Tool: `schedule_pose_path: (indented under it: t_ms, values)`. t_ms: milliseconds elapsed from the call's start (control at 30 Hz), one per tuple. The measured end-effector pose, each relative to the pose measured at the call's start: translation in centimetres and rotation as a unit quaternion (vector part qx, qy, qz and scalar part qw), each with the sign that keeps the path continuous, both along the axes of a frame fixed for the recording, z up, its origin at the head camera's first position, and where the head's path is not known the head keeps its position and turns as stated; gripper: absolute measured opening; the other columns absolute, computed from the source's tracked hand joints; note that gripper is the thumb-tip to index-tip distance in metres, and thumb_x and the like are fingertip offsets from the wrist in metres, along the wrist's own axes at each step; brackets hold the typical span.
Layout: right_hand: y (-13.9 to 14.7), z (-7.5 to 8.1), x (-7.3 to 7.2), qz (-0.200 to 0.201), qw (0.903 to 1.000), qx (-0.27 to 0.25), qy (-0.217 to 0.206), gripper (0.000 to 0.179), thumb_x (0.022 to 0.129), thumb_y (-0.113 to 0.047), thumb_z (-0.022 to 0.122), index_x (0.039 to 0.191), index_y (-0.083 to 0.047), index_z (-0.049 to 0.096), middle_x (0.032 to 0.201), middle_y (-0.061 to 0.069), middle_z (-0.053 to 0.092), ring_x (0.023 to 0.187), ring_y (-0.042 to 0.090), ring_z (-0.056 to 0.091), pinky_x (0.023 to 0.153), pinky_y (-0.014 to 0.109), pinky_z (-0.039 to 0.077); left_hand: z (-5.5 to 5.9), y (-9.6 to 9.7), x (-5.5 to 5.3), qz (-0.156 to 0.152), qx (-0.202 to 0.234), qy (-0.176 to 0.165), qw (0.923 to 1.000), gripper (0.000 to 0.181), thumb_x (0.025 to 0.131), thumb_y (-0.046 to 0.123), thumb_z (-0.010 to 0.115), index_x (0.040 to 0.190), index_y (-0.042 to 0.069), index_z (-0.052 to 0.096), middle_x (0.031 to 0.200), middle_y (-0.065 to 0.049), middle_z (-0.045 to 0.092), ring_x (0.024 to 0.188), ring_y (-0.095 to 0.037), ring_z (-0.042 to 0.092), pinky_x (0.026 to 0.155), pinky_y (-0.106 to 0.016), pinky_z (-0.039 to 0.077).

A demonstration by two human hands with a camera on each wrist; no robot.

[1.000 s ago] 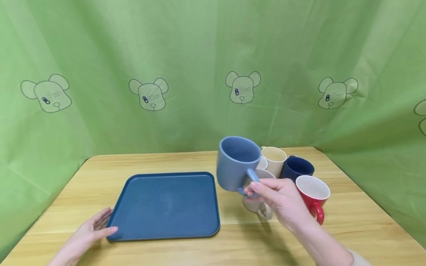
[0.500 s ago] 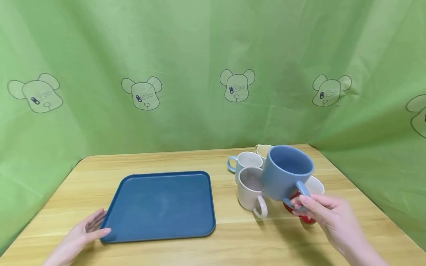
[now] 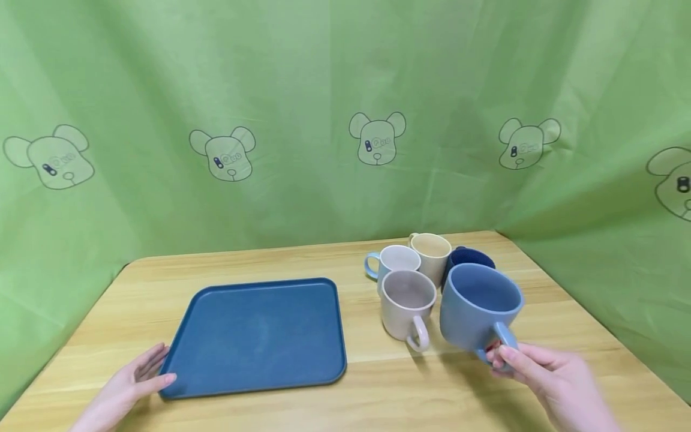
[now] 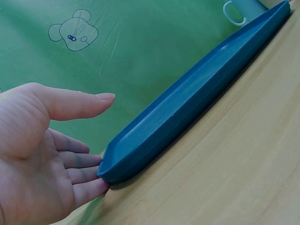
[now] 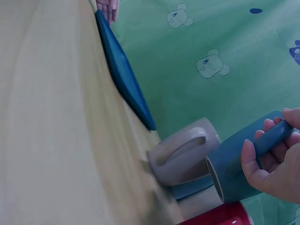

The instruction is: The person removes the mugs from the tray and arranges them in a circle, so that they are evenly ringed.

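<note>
My right hand (image 3: 561,381) grips a blue mug (image 3: 466,318) by its handle, holding it above the table on the right side, in front of a navy mug (image 3: 472,258). The right wrist view shows its base raised, with a red mug (image 5: 225,216) below; in the head view the red mug is hidden behind the blue one. A pale pinkish-grey mug (image 3: 399,318) stands just left of the held mug. My left hand (image 3: 121,390) is at the near left corner of a blue tray (image 3: 259,336), its fingertips against the edge and its thumb raised apart in the left wrist view.
Behind the pinkish-grey mug stand a light blue mug (image 3: 384,273) with a white inside and a cream mug (image 3: 434,264). All rest on a wooden table (image 3: 378,393). A green curtain (image 3: 302,192) with bear-head prints hangs along the back and sides.
My right hand has carried the blue mug rightward and then lower, past the pinkish-grey mug. The left hand stays at the tray corner. The head view has shifted slightly.
</note>
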State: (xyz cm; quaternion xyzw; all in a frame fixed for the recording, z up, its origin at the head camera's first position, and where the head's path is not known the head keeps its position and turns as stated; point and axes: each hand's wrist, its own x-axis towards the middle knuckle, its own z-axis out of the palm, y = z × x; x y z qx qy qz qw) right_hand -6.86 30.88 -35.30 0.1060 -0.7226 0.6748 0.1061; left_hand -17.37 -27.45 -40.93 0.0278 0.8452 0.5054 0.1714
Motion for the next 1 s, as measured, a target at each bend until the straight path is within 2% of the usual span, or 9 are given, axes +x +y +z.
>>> schedule_pose_path:
  t_ms: [200,367,500,767,1000]
  values:
    - [-0.4,-1.8,-0.2,0.004,1.0000,-0.007,-0.003,0.029,0.092,0.011,0.045,0.097,0.002,0.071,0.086,0.011,0.071,0.081,0.015,0.068,0.071,0.029,0.056,0.0,-0.1,-0.1,0.000,0.005,-0.001,1.0000,0.082,0.094,0.025,0.055,0.141,-0.014,0.001,0.147,-0.033,0.007,0.133,-0.047,0.010,0.105,-0.051,0.021]
    - [-0.6,-3.0,-0.2,-0.035,0.9986,0.001,-0.039,0.023,0.091,0.008,0.050,0.096,0.001,0.072,0.082,0.010,0.071,0.076,0.018,0.069,0.068,0.028,0.057,0.0,-0.1,0.0,0.000,0.013,-0.005,0.9999,0.083,0.093,0.025,0.056,0.142,-0.014,0.001,0.147,-0.033,0.006,0.133,-0.047,0.010,0.105,-0.051,0.020]
    - [-0.6,-3.8,-0.3,-0.050,0.9962,-0.007,-0.071,0.021,0.091,0.005,0.053,0.096,0.001,0.073,0.082,0.010,0.071,0.075,0.020,0.068,0.068,0.027,0.057,-0.1,-0.2,-0.1,0.000,0.008,-0.004,1.0000,0.084,0.093,0.026,0.056,0.142,-0.014,0.001,0.147,-0.033,0.007,0.133,-0.047,0.010,0.105,-0.051,0.020]
    - [-0.6,-4.1,-0.8,-0.068,0.9838,-0.007,-0.166,0.019,0.092,-0.005,0.055,0.098,0.005,0.070,0.085,0.008,0.071,0.080,0.021,0.068,0.072,0.028,0.056,0.0,-0.3,-0.1,0.002,0.000,-0.004,1.0000,0.083,0.093,0.026,0.055,0.141,-0.015,0.001,0.147,-0.033,0.007,0.133,-0.048,0.010,0.105,-0.051,0.020]
    - [-0.5,-4.1,-1.0,-0.032,0.9783,-0.020,-0.204,0.023,0.094,-0.008,0.051,0.097,0.002,0.071,0.088,0.008,0.071,0.084,0.022,0.066,0.076,0.030,0.055,-0.1,-0.2,-0.1,-0.001,0.004,-0.008,1.0000,0.083,0.093,0.026,0.055,0.141,-0.015,0.001,0.147,-0.033,0.006,0.133,-0.048,0.009,0.105,-0.051,0.020]
